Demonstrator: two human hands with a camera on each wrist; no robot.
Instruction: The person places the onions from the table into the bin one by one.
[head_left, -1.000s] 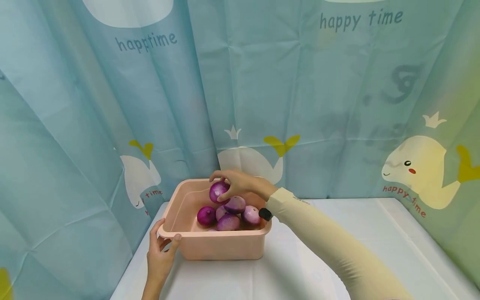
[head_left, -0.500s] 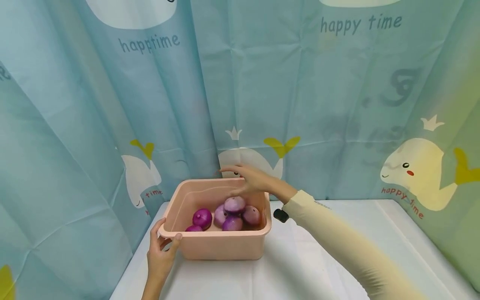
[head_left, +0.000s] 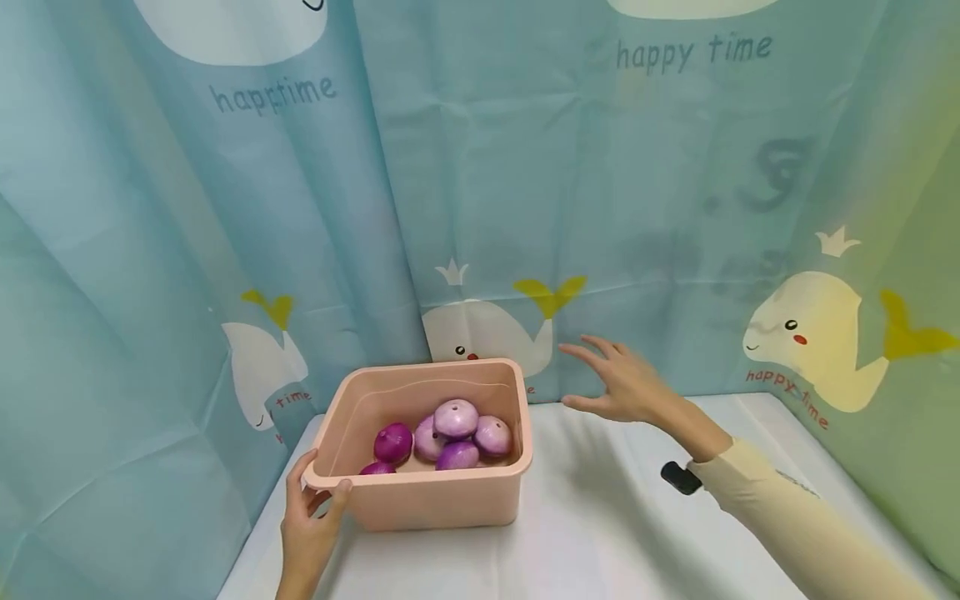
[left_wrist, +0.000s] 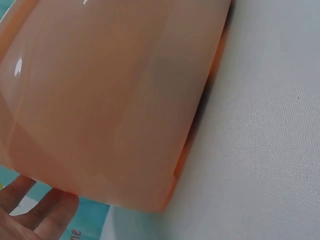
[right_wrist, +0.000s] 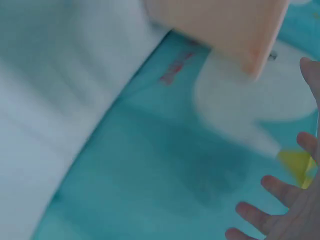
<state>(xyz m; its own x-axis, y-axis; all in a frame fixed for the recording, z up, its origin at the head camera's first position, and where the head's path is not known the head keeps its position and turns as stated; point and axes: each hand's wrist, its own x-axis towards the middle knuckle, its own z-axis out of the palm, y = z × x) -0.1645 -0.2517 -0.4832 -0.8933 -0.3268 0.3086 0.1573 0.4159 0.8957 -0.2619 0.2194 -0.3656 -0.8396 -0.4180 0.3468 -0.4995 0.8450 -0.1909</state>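
A pink plastic bin sits on the white-covered table, holding several purple onions. Pale onions lie piled toward its right side, and a darker onion lies at the left with another partly hidden behind the front rim. My left hand grips the bin's front left corner, thumb over the front rim and fingers against the left side. In the left wrist view, fingers touch the bin's wall. My right hand is in the air right of the bin, fingers spread and holding nothing.
A blue curtain printed with whales hangs behind and on both sides of the table. The white tabletop extends right and in front of the bin. A black device is at the right wrist.
My right hand let go of an onion inside the bin, then moved up and right, out past the bin's right side. The left hand keeps its grip on the corner.
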